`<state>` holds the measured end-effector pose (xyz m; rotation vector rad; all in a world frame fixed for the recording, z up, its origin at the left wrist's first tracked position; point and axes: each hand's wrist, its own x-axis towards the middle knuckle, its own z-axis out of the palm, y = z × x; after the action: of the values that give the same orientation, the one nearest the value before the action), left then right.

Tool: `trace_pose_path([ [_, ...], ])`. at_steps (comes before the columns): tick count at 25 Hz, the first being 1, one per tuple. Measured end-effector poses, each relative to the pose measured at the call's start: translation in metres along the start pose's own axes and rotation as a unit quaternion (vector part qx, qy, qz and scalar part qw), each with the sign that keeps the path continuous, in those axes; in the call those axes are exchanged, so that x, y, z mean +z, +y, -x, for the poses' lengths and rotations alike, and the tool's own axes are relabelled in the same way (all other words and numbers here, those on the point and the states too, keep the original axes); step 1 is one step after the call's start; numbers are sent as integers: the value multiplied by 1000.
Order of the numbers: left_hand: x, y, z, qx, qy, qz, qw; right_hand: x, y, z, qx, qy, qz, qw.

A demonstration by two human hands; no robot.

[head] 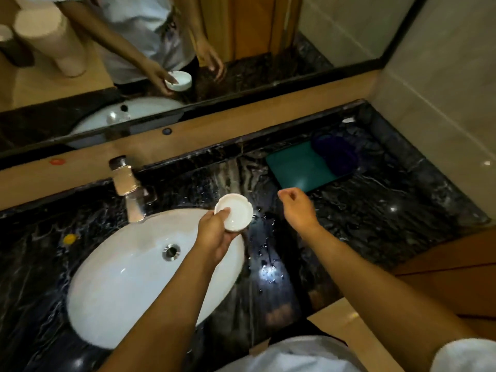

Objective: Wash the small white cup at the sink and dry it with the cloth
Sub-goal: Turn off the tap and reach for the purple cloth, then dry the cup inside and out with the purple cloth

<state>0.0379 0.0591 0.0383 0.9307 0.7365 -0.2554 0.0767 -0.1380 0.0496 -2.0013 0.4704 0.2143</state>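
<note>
The left hand [214, 232] pinches the small white cup [234, 212] at its near rim, thumb inside and fingers underneath, over the right edge of the sink [112, 285]. The cup looks light, stiff, probably wet and slippery, so this rim pinch seems safest. Right of it, the right hand [298, 208] hangs loosely curled and empty, with the cloth [300, 167] beyond it.

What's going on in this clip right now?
A person stands at a bathroom counter. The left hand holds a small white cup by its rim, above the right edge of the sink. The right hand is empty, loosely curled over the wet counter, on the side where a dark blue cloth lies on a teal mat. No water visibly runs from the faucet.
</note>
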Motion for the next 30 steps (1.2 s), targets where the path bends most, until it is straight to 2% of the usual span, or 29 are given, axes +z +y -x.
trace_pose_path([
  [5,124,-29,-51,-30,-9,23,999,-87,21,-114,-62,56,181,980],
  [8,178,-42,-79,-50,-13,10,999,-126,19,-175,-107,134,323,931],
  [9,191,-46,-89,-57,-6,6,998,-135,19,-195,-111,138,364,914],
  [11,207,-52,-105,-63,-2,5,998,-146,24,-228,-100,85,428,894],
  [14,215,-58,-116,-78,-1,29,997,-145,39,-253,-80,-9,455,887],
  [17,208,-59,-118,-73,5,21,997,-136,50,-253,-113,-18,393,913],
  [20,193,-52,-109,-76,7,47,996,-128,45,-240,-102,-26,190,976],
  [22,180,-44,-97,-86,-5,82,993,-121,31,-219,-81,-33,47,995],
  [26,147,-24,-67,-92,-49,109,989,-93,-7,-144,-107,-99,-107,984],
  [30,87,-4,-29,-74,-147,157,974,-43,-31,-53,-151,-147,-115,971],
])
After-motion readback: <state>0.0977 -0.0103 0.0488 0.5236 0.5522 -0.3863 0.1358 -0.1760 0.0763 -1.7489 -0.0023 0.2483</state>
